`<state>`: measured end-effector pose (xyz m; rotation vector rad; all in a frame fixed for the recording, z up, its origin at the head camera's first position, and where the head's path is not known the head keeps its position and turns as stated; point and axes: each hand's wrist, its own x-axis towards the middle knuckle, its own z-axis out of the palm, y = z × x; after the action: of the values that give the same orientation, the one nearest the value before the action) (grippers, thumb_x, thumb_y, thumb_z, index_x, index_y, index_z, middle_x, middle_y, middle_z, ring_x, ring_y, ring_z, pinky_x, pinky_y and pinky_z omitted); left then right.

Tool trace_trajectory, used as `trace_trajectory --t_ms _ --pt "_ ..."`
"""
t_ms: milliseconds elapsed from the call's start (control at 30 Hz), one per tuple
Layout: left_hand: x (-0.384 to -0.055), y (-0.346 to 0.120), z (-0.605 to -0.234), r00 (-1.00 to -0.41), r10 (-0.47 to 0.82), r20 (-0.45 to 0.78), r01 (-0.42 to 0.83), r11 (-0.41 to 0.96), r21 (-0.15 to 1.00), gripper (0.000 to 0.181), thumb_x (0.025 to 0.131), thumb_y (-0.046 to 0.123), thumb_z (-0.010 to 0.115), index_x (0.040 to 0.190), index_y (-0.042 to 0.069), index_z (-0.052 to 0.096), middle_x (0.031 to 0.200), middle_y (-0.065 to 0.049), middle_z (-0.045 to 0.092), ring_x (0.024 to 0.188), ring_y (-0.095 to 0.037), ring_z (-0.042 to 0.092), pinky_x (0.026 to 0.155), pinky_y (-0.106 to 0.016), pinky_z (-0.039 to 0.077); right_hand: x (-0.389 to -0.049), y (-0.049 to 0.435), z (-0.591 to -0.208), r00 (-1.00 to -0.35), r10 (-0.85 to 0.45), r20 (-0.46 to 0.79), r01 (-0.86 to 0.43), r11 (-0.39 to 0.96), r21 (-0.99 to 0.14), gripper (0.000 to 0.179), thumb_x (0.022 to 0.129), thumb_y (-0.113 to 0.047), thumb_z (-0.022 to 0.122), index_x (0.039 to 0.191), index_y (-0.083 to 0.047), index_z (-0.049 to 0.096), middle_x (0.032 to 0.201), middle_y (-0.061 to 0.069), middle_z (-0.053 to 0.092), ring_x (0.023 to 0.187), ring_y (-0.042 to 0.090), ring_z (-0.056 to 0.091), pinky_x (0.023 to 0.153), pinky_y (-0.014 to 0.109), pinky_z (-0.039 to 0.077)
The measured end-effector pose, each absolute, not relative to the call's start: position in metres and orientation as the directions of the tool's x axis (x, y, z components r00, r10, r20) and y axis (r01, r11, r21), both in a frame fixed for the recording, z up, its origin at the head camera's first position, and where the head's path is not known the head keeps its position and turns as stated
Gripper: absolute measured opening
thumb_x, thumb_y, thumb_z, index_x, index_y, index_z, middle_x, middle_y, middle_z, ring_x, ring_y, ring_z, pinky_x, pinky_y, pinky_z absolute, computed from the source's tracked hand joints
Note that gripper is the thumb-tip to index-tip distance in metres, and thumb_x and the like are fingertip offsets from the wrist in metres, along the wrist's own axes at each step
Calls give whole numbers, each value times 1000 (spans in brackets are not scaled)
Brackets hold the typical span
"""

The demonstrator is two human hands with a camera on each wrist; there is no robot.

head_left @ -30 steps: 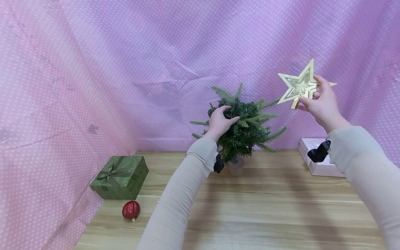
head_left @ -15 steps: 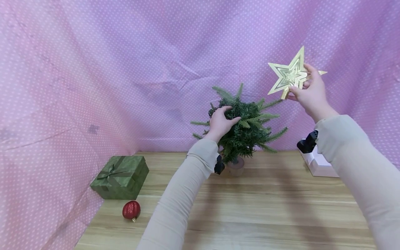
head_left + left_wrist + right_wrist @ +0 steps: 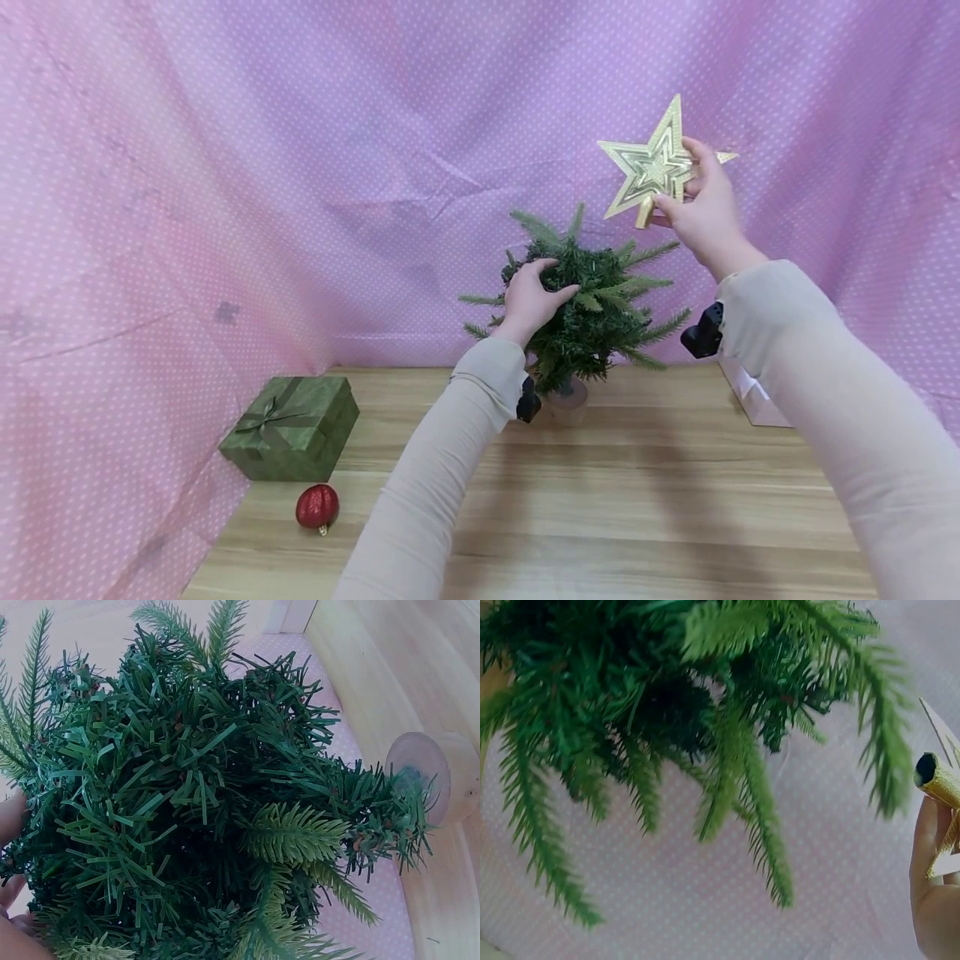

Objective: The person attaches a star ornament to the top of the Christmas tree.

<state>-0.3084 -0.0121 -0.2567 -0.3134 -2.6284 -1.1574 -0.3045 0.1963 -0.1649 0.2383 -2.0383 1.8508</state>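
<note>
In the head view, a small artificial Christmas tree (image 3: 592, 329) stands on a round pale base (image 3: 567, 408). My left hand (image 3: 528, 298) grips its upper foliage from the left, thumb and index finger curved round the branches; the other fingertips are hidden in the greenery. Up and to the right of the tree, my right hand (image 3: 711, 208) holds a gold star tree topper (image 3: 649, 167) by its right side, thumb near the short tube at its bottom. The right wrist view shows the hollow end of that tube (image 3: 936, 778) beside the hanging branch tips.
A green gift box (image 3: 292, 427) with a ribbon bow sits at the left of the wooden table (image 3: 570, 517), a red ornament (image 3: 317, 507) in front of it. A white box (image 3: 756, 398) is partly behind my right sleeve. Pink dotted cloth (image 3: 360, 167) hangs behind.
My right hand has carried the star topper left and upward, closer to the tree's top. My left hand keeps its place on the tree.
</note>
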Motion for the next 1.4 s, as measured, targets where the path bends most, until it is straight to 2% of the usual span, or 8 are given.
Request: trace_trajectory --t_ms 300,433,633,767,933,1400 --pt "-309 -12 -260 -942 89 322 297 667 684 55 87 37 68 136 18 52 139 -2 51 129 -23 45 106 -43 38 -308 176 -165 -920 96 381 -368 130 -921 75 87 15 50 146 -25 28 106 7 45 77 5 61 67 19 56" --pt "-310 -11 -261 -940 85 330 298 673 676 55 87 37 68 136 19 52 139 -1 51 129 -22 45 106 -43 38 -310 170 -166 -920 87 382 -367 149 -918 72 88 14 51 143 -26 28 107 7 44 85 10 62 70 20 56" --pt "-312 -9 -258 -934 84 348 310 675 670 55 86 38 68 136 20 52 139 -1 51 129 -22 46 105 -41 39 -313 160 -165 -908 94 407 -373 256 -892 68 90 7 54 142 -27 26 109 5 46 89 12 60 76 21 56" --pt "-313 -8 -258 -931 81 355 312 680 664 55 86 39 68 135 20 53 139 -1 52 129 -22 46 105 -41 40 -313 152 -164 -905 102 413 -364 316 -876 66 91 3 55 141 -27 23 117 11 44 91 13 57 81 22 55" --pt "-313 -9 -260 -934 71 351 301 690 659 56 86 40 68 136 19 53 139 -1 52 128 -22 46 105 -40 39 -314 144 -168 -912 106 396 -343 332 -879 66 93 1 52 141 -27 17 129 19 36 103 19 52 88 25 53" --pt "-314 -9 -263 -928 78 365 318 678 662 56 86 40 68 135 17 53 137 -3 53 128 -23 46 106 -41 38 -317 132 -177 -908 63 413 -356 400 -844 64 95 -3 51 143 -24 14 134 24 38 113 31 53 93 34 51"
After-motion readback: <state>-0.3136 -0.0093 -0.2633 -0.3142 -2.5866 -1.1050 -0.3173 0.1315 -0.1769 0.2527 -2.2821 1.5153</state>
